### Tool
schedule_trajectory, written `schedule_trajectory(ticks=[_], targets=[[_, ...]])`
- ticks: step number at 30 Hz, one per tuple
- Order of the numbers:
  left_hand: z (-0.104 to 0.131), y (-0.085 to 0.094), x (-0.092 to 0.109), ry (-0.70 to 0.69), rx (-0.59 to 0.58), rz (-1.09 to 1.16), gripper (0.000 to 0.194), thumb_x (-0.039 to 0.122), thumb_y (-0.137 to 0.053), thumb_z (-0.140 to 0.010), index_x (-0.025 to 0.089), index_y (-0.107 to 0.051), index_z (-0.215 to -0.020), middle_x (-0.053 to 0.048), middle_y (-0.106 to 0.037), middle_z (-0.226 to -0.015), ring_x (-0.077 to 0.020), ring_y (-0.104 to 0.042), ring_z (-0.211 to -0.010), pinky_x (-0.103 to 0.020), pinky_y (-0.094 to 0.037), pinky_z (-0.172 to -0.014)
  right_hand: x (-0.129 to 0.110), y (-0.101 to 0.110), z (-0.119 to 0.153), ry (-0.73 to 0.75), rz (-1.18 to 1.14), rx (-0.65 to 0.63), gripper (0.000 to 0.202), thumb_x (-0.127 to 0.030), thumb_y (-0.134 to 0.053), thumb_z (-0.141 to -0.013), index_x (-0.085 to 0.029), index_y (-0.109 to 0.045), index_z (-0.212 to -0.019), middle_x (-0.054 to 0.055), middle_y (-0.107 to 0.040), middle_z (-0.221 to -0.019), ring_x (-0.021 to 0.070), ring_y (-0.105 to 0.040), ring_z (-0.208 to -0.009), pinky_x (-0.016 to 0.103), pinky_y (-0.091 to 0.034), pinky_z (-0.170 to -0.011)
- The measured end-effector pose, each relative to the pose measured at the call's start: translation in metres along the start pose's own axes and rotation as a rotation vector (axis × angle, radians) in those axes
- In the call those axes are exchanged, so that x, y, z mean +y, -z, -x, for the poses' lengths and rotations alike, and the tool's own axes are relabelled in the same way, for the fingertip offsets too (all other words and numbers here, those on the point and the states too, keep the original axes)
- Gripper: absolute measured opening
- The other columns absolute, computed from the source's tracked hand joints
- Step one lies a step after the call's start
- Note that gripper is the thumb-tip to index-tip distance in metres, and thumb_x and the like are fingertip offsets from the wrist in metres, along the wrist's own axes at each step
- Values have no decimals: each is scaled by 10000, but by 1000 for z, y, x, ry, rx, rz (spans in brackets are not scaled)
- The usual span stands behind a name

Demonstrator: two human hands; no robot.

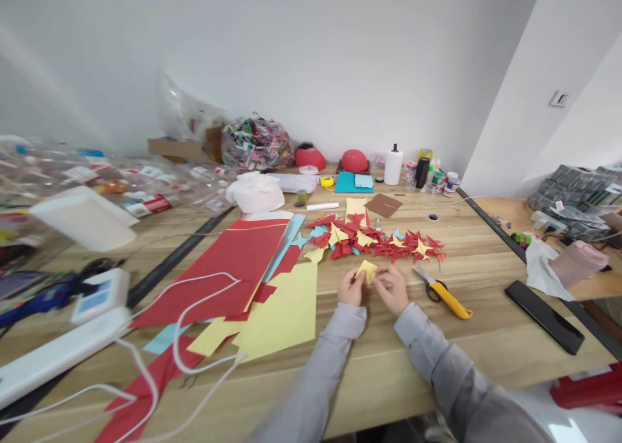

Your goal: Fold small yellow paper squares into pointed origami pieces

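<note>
A small folded piece of yellow paper [367, 270] is held up between both hands, just above the wooden table [374, 378]. My left hand [350, 287] pinches its left side, and the fingers of my right hand [392, 289] close on its right edge. Beyond the hands spreads a pile of folded red paper stars [389, 247], with some yellow and blue ones among them. Right of my right hand lie scissors [454, 302] with a yellow-orange handle. Sheets of yellow paper [286, 310] and red paper [218, 268] lie to the left.
A white cable [179, 326] loops over the paper from a power strip [63, 352]. At the right lies a black phone-like slab [544, 317]. Along the back stand a white bottle [393, 166], several jars and a bag of colourful scraps [256, 144]. Plastic bottles crowd the far left.
</note>
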State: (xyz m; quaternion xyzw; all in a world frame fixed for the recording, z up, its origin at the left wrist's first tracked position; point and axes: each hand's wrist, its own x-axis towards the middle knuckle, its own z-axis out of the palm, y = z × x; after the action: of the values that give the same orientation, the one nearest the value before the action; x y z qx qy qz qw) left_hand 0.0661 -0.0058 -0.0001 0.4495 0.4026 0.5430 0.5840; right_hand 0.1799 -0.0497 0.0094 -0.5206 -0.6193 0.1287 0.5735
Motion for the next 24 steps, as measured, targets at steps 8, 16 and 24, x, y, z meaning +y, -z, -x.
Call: schedule_trajectory(ticks=[8, 16, 24], targets=[[-7, 2, 5, 170, -128, 56, 416, 391, -771, -464, 115, -647, -749, -21, -633, -608, -120, -552, -457, -253, -482, -419, 15, -6, -8, -497, -496, 34, 286, -365, -693, -613, -172, -597, -800, 20, -628, -726, 139, -569, -637, 263, -463, -578], [-10, 3, 6, 163, -127, 44, 383, 363, -761, -504, 111, -644, -768, 9, -605, -531, -80, -480, -342, -215, -400, -338, 17, -11, -7, -588, -630, 39, 248, -337, -694, -613, -178, -620, -788, 3, -649, -676, 121, -561, -557, 231, -448, -474], [-11, 4, 4, 163, -141, 43, 412, 365, -759, -500, 109, -648, -802, -14, -629, -595, -105, -531, -411, -232, -432, -367, 15, -8, -8, -622, -596, 14, 278, -325, -699, -606, -204, -692, -856, 15, -691, -746, 138, -580, -582, 254, -474, -494]])
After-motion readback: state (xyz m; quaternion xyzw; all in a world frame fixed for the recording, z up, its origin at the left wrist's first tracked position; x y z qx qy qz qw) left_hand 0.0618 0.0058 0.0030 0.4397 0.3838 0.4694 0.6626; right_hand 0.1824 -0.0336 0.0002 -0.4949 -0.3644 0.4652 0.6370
